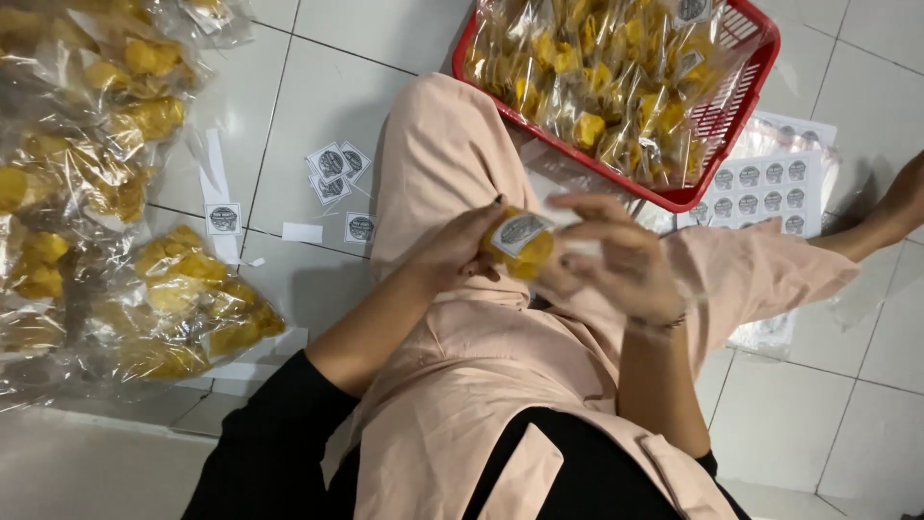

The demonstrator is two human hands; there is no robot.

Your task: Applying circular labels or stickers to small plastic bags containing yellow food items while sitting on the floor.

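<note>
I see my left hand [452, 255] and right hand [616, 260] meeting over my lap, near the middle of the view. Between them is a small clear packet [520, 246] of yellow snacks with a round sticker [518, 231] on its face. The left hand is closed around the packet from the 9 o'clock side, thumb near the sticker's edge. The right hand comes in from 3 o'clock, fingers [587, 207] spread and curled over the packet's far end; I cannot tell how firmly it grips, though it touches the wrapper.

At 12 to 1 o'clock from the packet a red basket [741, 144] sits on the tiled floor [327, 106], heaped with more clear snack bags [597, 77]. Just beside it, at 2 o'clock, lies a sticker sheet [765, 188] with rows of round labels. At 9 to 10 o'clock, well apart, a big pile of filled bags [106, 212] covers the left side of the floor. Between that pile and my knee lie loose cut stickers [337, 164] and strips of white backing paper [217, 178]. At 3 o'clock, near the frame's edge, part of another person's arm [890, 217] rests by the sticker sheet.
</note>
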